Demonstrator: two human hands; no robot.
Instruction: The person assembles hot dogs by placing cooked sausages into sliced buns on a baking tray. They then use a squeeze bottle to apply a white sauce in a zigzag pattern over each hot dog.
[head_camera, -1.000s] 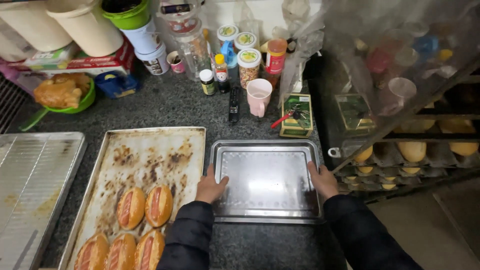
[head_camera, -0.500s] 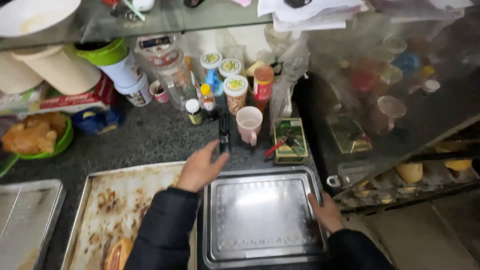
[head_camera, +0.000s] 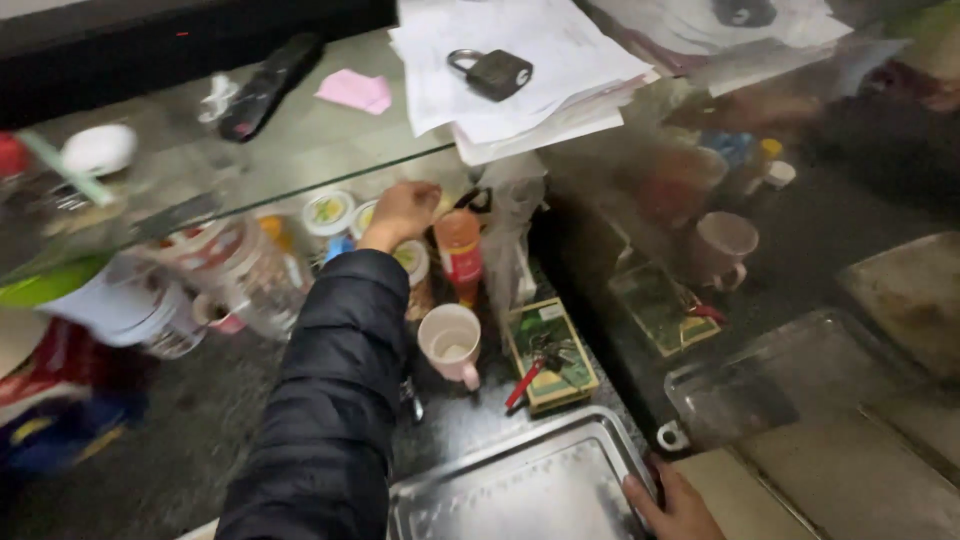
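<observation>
Behind the pink mug (head_camera: 452, 344), my left hand (head_camera: 403, 212) has stretched from the counter up to the orange-capped bottle (head_camera: 460, 255), fingers curled; whether they pinch it, I cannot tell. I'd grip low and lift straight. My right hand (head_camera: 678, 503) still clamps the steel tray (head_camera: 520, 485).

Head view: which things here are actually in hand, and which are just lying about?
In hand:
left hand reaching among the lidded jars, beside the orange bottle
right hand on the edge of the metal tray

Lying about:
pink cup
green box with keys
padlock on papers
pink note
</observation>
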